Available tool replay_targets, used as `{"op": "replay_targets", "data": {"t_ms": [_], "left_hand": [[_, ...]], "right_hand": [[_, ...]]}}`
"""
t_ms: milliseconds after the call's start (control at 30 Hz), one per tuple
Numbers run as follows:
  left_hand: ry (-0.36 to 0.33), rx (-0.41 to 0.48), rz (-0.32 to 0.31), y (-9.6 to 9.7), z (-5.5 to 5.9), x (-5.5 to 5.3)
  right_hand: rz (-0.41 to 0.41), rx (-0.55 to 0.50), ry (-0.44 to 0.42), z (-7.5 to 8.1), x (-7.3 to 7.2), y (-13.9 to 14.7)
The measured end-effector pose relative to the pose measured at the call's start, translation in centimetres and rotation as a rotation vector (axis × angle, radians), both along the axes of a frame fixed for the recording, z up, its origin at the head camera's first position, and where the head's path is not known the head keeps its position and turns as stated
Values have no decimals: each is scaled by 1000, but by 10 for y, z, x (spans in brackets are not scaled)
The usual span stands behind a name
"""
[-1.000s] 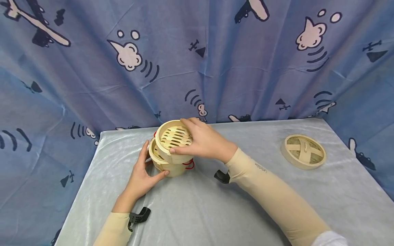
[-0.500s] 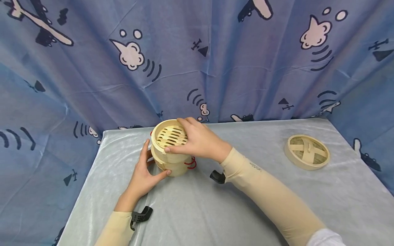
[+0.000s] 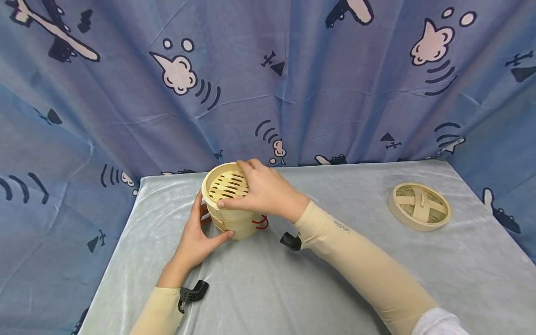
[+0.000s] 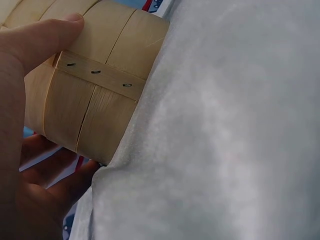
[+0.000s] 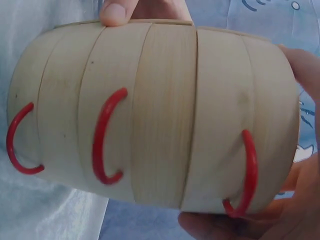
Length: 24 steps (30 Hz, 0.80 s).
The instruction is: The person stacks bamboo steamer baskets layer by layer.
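A stack of pale bamboo steamer baskets stands on the cloth at left centre in the head view. Its upper steamer basket [image 3: 224, 215] shows a slatted floor and sits level on the lower steamer basket [image 3: 247, 231]. My right hand [image 3: 268, 193] grips the upper basket, thumb on the near side and fingers over the far rim. My left hand [image 3: 194, 242] holds the lower part, thumb in front and fingers round the left side. Several red loops [image 5: 102, 137] show on the walls in the right wrist view. The left wrist view shows a stapled strip [image 4: 95, 72] across the side.
A round bamboo lid [image 3: 420, 207] with crossed strips lies at the right of the cloth-covered table [image 3: 335, 288]. Behind the table hangs a blue patterned curtain [image 3: 234, 79]. Black bands [image 3: 194, 292] are on both wrists.
The upper basket has moved left and down, from tilted and offset to flush on the lower one. My right hand moved with it; the left hand kept its hold.
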<state>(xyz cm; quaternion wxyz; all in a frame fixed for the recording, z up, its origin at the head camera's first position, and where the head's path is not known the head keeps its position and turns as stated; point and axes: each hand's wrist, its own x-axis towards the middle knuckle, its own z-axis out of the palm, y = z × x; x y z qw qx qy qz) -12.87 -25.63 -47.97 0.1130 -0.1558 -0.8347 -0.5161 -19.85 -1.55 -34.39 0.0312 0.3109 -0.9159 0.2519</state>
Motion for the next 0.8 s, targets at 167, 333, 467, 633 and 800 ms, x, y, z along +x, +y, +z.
{"op": "replay_targets", "data": {"t_ms": [167, 333, 467, 633, 800], "left_hand": [[-15, 4, -1, 2, 0, 0], [-22, 0, 4, 2, 0, 0], [-28, -6, 4, 2, 1, 1], [-26, -15, 4, 2, 1, 1], [-23, -26, 4, 2, 1, 1]], "right_hand": [[-13, 25, 26, 0, 3, -2], [-15, 35, 34, 0, 4, -3], [-9, 43, 22, 1, 4, -4], [-3, 44, 24, 1, 5, -4], [-1, 50, 29, 0, 6, -2]]}}
